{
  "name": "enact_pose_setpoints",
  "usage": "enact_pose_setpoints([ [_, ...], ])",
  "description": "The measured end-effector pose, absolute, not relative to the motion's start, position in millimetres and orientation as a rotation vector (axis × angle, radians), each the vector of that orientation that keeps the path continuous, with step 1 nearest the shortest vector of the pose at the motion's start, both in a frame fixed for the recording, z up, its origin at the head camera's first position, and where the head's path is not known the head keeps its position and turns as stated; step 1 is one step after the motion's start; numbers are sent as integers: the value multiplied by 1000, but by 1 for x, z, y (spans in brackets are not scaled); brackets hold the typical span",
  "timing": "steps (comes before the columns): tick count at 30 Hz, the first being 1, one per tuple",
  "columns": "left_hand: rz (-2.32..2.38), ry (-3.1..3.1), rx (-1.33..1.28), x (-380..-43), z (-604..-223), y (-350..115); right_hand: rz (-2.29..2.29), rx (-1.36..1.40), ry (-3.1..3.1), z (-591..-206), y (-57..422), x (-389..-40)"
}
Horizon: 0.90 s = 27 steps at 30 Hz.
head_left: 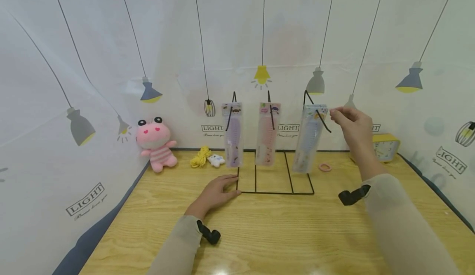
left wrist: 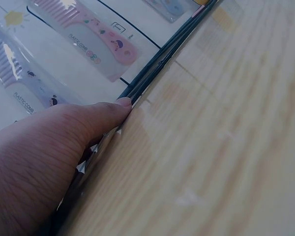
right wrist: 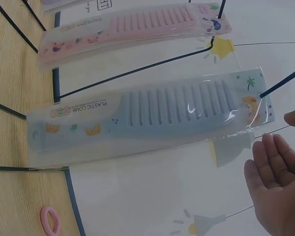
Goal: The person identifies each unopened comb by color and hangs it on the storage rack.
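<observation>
A black wire display rack (head_left: 276, 193) stands on the table. Packaged plastic combs hang from its hooks: a purple comb (head_left: 233, 132) at left, a pink comb (head_left: 266, 135) in the middle, blue combs (head_left: 309, 139) at right. My left hand (head_left: 217, 192) rests against the rack base's front left corner, fingers fairly straight; in the left wrist view its thumb (left wrist: 105, 115) touches the dark wire, other fingers hidden. Beside the blue combs' top, near the hook tip, is my right hand (head_left: 354, 124). The right wrist view shows its fingers (right wrist: 270, 160) apart from the package and holding nothing.
A pink plush toy (head_left: 156, 145) sits at the back left, near yellow cord (head_left: 201, 156) and a small white figure (head_left: 216, 160). Right of the rack lie a pink ring (head_left: 325, 167) and a yellow clock (head_left: 386, 148). A printed sheet wall (head_left: 297, 27) stands behind.
</observation>
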<state>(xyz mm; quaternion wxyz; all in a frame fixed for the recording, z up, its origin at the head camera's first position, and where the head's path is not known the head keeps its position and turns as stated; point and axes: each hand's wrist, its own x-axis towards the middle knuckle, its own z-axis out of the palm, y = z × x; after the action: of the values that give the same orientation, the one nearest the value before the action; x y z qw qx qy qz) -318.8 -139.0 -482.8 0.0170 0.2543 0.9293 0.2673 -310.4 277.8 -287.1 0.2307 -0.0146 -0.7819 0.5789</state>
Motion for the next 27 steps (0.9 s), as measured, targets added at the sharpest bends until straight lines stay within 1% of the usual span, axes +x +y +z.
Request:
enact_pose_setpoints([
  [15,863,2871,794,-319,-482,-140,1801,61,-2074,-285,298,-285],
  [22,866,2872,820,-318,-481,-140,1690,30,-2197,-291,311,-269],
  [27,876,2867,813,-318,-481,-139,1635,62,-2326,-302,327,-252],
])
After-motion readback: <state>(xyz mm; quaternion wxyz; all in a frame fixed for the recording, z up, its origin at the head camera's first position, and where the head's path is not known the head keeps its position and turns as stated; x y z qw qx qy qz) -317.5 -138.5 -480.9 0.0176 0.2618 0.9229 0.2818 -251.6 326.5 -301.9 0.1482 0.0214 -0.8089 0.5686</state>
